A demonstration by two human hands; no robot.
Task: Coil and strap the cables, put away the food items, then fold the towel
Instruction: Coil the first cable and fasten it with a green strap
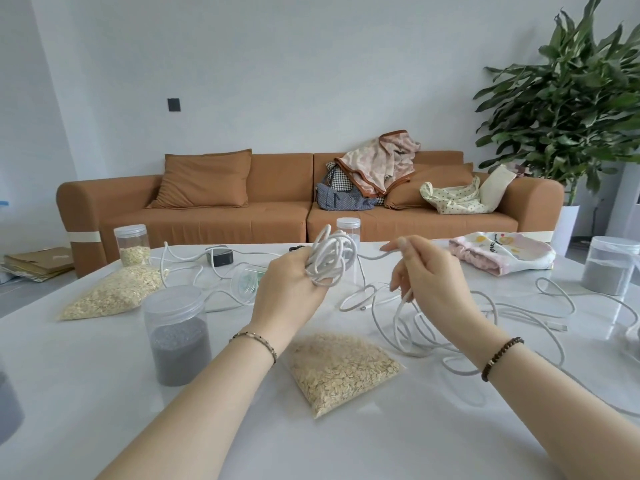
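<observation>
- Oat bag point(343, 372): clear, lying flat on the table point(346, 445) between the two forearms.
- Grey jar point(177, 336): lidded and upright, left of the left forearm, part-filled with grey grains.
- Cable point(396, 322): white, spread in loose loops on the table beneath and to the right of the right hand.
- Left hand point(294, 282): raised above the table, grip clamped on the coil point(332, 258), a bundle of white cable loops.
- Right hand point(426, 275): raised beside the left, thumb and forefinger pinched together on the cable strand leading to the coil. A further loop passes through its lower fingers.
- Second oat bag point(114, 292): far left on the table, with the oat jar point(132, 244) upright behind it.
- Towel point(502, 252): bunched near the table's far right edge.
- Sofa point(277, 202): beyond the table, against the wall.
</observation>
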